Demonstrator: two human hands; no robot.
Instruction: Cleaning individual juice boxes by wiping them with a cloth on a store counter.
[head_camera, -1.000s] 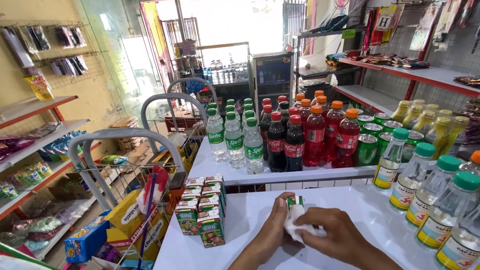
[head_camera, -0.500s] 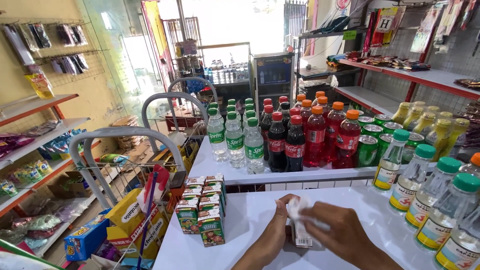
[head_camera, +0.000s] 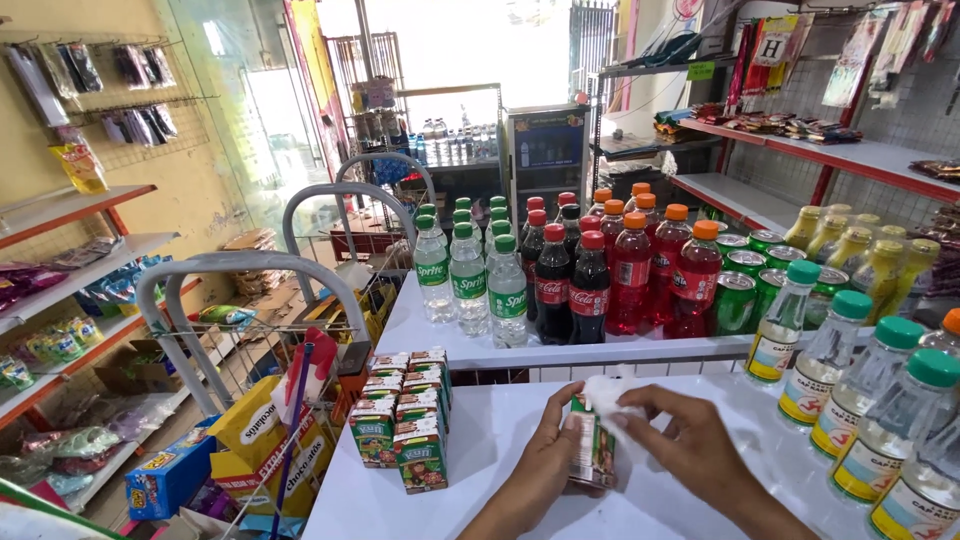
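Now my left hand (head_camera: 545, 462) grips the juice carton (head_camera: 590, 450) while my right hand (head_camera: 680, 445) pinches a white cloth (head_camera: 612, 398), wiping; turning it seems next.

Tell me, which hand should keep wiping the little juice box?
Probably the right hand: it already pinches the white cloth against the top of the juice box. The left hand has its grip around the box's side, holding it upright on the white table.
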